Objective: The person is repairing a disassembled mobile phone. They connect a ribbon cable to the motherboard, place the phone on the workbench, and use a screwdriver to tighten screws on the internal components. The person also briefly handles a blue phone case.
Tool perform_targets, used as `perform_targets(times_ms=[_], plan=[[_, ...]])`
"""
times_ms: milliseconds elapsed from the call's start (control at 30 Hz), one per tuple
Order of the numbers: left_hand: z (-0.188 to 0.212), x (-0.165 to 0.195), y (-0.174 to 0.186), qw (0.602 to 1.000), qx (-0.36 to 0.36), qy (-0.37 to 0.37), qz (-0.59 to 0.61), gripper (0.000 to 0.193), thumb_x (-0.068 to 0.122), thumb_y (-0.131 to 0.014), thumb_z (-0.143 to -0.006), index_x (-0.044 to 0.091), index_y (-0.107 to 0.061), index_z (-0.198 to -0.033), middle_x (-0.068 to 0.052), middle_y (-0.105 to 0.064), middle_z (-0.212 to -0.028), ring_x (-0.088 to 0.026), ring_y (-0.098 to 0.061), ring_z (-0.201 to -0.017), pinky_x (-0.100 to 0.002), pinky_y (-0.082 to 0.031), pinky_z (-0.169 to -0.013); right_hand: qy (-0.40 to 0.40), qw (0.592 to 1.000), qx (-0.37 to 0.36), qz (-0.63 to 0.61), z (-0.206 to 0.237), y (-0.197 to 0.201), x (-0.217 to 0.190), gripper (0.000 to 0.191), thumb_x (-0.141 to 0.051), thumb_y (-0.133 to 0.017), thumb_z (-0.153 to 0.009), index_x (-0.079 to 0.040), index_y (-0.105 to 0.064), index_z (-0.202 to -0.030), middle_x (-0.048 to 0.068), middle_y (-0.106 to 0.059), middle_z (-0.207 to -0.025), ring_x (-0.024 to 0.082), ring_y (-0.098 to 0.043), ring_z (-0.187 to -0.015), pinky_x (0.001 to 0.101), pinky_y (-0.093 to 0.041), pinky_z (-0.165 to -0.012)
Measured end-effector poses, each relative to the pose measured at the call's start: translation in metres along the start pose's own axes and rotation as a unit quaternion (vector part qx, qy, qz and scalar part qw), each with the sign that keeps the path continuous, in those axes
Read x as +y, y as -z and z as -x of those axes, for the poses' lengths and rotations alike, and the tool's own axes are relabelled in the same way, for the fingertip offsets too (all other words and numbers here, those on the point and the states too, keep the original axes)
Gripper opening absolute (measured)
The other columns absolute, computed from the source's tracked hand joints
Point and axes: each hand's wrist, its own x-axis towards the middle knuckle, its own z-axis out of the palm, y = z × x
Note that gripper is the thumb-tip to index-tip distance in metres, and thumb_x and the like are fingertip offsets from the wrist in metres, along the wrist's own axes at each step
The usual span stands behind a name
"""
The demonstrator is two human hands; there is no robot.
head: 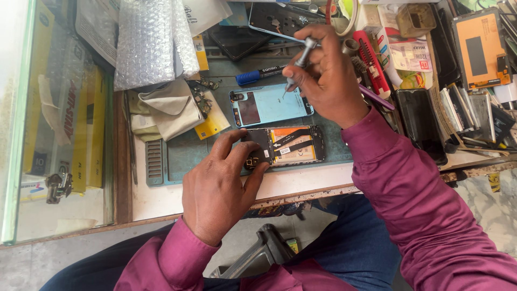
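An opened phone [291, 145] lies on the green work mat [186, 153], its orange and black insides showing. My left hand [218, 188] pinches the phone's left end, thumb and fingers around the camera corner. My right hand [328, 75] is raised above the mat and grips a small silver screwdriver [301, 56], tip pointing down over a light blue phone back cover [269, 105] that lies just behind the opened phone.
A blue marker [261, 75] lies behind the cover. Bubble wrap [148, 40] and a beige cloth [172, 110] sit at the left. Phones, screens and tools crowd the right side, with a red-handled tool [374, 64]. A glass case [54, 118] stands left.
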Motion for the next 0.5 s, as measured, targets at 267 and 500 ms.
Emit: perform_targets(times_ms=[267,500], plan=[[-0.002,-0.006,0.002,0.998,0.026,0.009,0.049,0.023,0.029,-0.079,-0.084,0.013,-0.077,-0.099,-0.004,-0.072,-0.119,-0.026,-0.075,-0.081,-0.038,-0.058,-0.065,-0.001,0.986,-0.059,-0.155,0.004,0.001,-0.011,0.054,-0.017,-0.071,-0.111,-0.012,-0.031,-0.146,0.013,-0.074,-0.102,0.018,-0.078,-0.085,0.0232,-0.061,-0.065],[-0.005,-0.008,0.003,0.993,0.005,0.064,0.099,0.018,0.03,-0.08,-0.082,0.015,-0.081,-0.092,-0.003,-0.073,-0.12,-0.022,-0.071,-0.06,-0.036,-0.056,-0.058,0.018,0.951,-0.174,-0.256,0.016,-0.009,-0.023,0.049,-0.014,-0.071,-0.106,-0.012,-0.036,-0.141,0.019,-0.073,-0.111,0.019,-0.075,-0.101,0.0286,-0.062,-0.084]])
